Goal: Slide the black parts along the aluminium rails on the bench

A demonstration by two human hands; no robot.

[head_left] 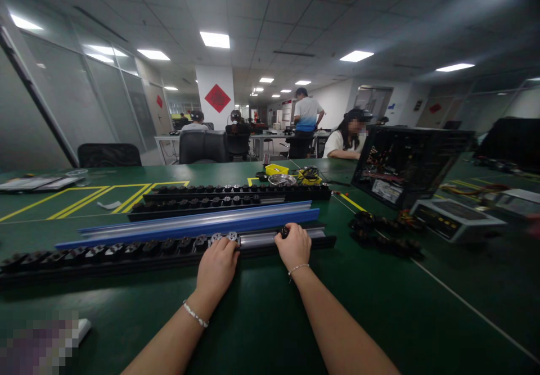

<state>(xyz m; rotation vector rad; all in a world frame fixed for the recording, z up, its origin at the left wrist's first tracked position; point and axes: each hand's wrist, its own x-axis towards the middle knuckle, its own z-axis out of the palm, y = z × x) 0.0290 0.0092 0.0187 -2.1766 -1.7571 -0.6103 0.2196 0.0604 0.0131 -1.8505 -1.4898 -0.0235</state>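
Note:
A long black rail (291,242) lies across the green table in front of me, with a row of small black parts with round tops (152,247) filling its left side. My left hand (218,262) is closed on the right end of that row, its fingertips against a silver-topped part (232,236). Farther right, my right hand (294,244) pinches a small black part (284,232) at the rail. A bare silvery channel (259,240) shows between the hands. My fingers partly hide both grips.
Behind lies a blue rail (202,217), then more black rails (236,194) with similar parts. At right are an open computer case (415,161), a power supply unit (458,217) and dark cables (383,237). A yellow tray (277,170) sits farther back. A person (337,141) sits across the table.

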